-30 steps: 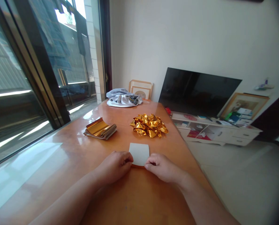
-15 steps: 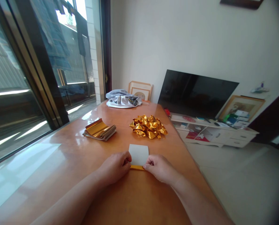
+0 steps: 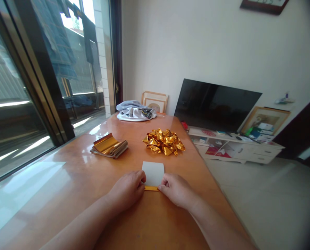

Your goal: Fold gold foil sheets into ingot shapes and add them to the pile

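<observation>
A sheet of gold foil paper [image 3: 153, 172] lies pale side up on the table, its near edge turned over into a narrow gold strip. My left hand [image 3: 130, 185] grips the left end of that strip with curled fingers. At the other end, my right hand [image 3: 177, 189] pinches the strip between thumb and fingers. Beyond the hands on the left is a stack of gold foil sheets [image 3: 110, 146], its top sheet curling up. A pile of folded gold foil pieces [image 3: 164, 141] sits farther off, slightly right of the sheet.
The glossy wooden table [image 3: 79, 194] runs away from me, its right edge dropping to a tiled floor. Bundled grey cloth [image 3: 135, 111] lies at the far end. A glass sliding door [image 3: 50, 76] borders the left; a television [image 3: 214, 106] and white cabinet [image 3: 248, 151] stand right.
The view has shifted slightly. Both hands stay at the folded near edge of the sheet, and the gold strip there looks a little narrower.
</observation>
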`<state>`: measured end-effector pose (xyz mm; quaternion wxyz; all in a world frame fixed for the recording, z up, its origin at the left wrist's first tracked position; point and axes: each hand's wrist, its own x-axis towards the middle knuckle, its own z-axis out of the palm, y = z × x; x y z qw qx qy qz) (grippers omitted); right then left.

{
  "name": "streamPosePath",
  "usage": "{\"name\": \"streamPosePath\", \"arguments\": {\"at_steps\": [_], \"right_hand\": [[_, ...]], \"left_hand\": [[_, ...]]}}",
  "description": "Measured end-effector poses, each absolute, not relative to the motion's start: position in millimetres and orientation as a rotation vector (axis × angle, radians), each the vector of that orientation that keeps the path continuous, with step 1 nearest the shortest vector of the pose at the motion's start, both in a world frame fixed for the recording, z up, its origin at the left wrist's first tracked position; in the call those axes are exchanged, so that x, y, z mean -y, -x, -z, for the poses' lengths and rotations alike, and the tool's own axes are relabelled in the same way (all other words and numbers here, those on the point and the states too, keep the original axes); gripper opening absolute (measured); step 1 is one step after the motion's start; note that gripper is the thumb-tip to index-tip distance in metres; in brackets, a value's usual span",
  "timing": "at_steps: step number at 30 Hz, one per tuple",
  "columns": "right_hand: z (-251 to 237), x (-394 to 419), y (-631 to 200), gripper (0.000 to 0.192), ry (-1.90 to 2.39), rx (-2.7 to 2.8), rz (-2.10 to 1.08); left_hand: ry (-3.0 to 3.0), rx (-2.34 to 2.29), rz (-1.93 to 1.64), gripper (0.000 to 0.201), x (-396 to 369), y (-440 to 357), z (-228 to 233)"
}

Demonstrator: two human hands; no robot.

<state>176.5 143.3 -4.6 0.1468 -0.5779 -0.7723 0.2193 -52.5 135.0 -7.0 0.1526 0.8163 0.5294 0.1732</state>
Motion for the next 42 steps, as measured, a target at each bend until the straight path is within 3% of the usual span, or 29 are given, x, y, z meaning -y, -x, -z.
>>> {"name": "streamPosePath", "arguments": {"at_steps": [5, 12, 23, 42], "right_hand": [[3.7, -142.4, -176.5, 0.015, 1.663, 2.238, -0.601], [-0.4, -141.6, -174.5, 0.013, 1.689, 2.27, -0.566], [-3.3, -142.9, -173.6, 0.013, 1.732, 2.282, -0.552], [-8.2, -148.3, -172.5, 0.02, 1.868, 2.355, -0.474]], "left_hand": [[-2.518, -1.502, -0.491, 0.02, -129.3, 48.7, -2.2], [-2.836, -1.237, -0.197, 0.017, -124.5, 39.4, -14.2], [-2.751, -1.342, -0.016, 0.021, -115.2, 32.3, -17.1], [-2.737, -1.478, -0.292, 0.025, -80.4, 36.7, -10.2]]}}
